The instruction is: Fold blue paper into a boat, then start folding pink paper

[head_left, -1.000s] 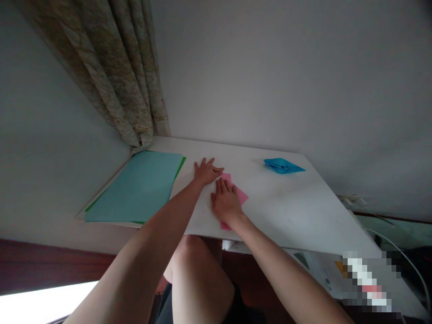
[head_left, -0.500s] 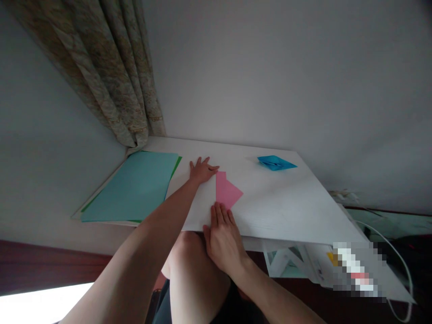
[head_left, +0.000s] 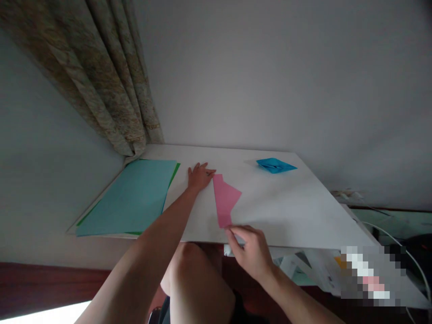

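Observation:
A folded piece of pink paper (head_left: 225, 198) lies on the white table, with a pointed flap jutting out to the right. My left hand (head_left: 201, 176) rests flat on the tabletop at its upper left corner, fingers spread, one fingertip at the paper's edge. At the near end, my right hand (head_left: 251, 247) is closed, thumb and forefinger pinching the paper's lower edge. A blue folded paper boat (head_left: 275, 165) sits apart at the far right of the table.
Light blue and green paper sheets (head_left: 131, 198) are stacked at the table's left. A patterned curtain (head_left: 118, 90) hangs over the back left corner. The table's (head_left: 290, 211) near edge lies just above my knee, and a shelf with papers stands below right.
My right hand has gone from lying flat over the paper's near end to pinching its lower edge, slightly to the right. The near end now shows. My left hand stays at the upper corner.

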Tool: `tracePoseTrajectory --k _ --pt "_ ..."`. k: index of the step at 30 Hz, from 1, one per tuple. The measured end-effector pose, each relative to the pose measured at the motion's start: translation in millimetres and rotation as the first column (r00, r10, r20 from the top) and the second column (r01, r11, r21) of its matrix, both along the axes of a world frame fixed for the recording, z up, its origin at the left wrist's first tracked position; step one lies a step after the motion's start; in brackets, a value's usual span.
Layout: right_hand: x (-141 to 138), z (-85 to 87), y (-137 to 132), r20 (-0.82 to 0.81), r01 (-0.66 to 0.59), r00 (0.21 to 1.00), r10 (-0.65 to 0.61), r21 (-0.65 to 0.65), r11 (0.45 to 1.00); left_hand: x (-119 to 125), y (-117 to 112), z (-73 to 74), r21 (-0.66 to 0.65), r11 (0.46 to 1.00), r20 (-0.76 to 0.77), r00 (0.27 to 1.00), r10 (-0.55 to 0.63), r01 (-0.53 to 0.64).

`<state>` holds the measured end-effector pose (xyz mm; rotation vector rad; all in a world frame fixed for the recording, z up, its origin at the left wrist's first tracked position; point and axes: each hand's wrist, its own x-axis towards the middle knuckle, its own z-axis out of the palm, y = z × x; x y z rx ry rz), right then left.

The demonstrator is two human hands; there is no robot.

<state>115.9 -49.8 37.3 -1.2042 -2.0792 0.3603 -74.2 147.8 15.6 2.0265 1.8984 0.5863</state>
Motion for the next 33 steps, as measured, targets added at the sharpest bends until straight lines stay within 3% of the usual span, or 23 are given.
tracePoseTrajectory --k 3,6,10,18,23,25,28,31,33 --pt "7.4 3.0 55.3 0.067 0.13 0.989 -0.129 -0.014 0.991 -1.7 8.2 -4.5 0.083 0.996 0.085 0.996 0.006 -0.013" --pt "4.0 3.6 113.1 0.286 0.202 0.94 -0.185 -0.031 0.979 -7.0 16.9 -7.8 0.165 0.986 0.17 0.985 -0.027 -0.001" --pt "-10.8 1.6 162.4 0.47 0.24 0.852 -0.231 0.042 0.97 -18.8 25.4 -10.5 0.208 0.977 0.215 0.972 -0.092 0.046" --pt "-32.9 -7.0 176.8 0.529 0.443 0.731 -0.431 0.111 0.889 -19.9 29.5 -18.3 0.233 0.972 0.244 0.969 -0.042 -0.016" --pt "-27.1 -7.8 180.9 0.475 0.402 0.803 -0.361 0.018 0.916 -14.2 23.9 -14.1 0.219 0.973 0.351 0.936 -0.009 -0.073" --pt "-20.6 -8.6 187.3 0.345 0.374 0.88 -0.327 -0.08 0.924 -13.2 21.3 -9.5 0.184 0.974 0.499 0.866 0.021 -0.13" --pt "-10.4 -12.2 198.7 -0.021 0.338 0.937 -0.348 -0.19 0.922 -11.8 16.0 -1.3 0.038 0.989 0.761 0.645 0.065 -0.145" --pt "-7.0 -16.6 204.2 -0.371 0.292 0.853 -0.368 -0.245 0.925 -9.3 7.3 6.5 -0.12 0.984 0.921 0.385 0.061 0.13" --pt "-9.2 -18.0 203.3 -0.494 0.246 0.794 -0.355 -0.273 0.93 -6.6 0.7 10.1 -0.129 0.936 0.953 0.302 0.026 0.328"
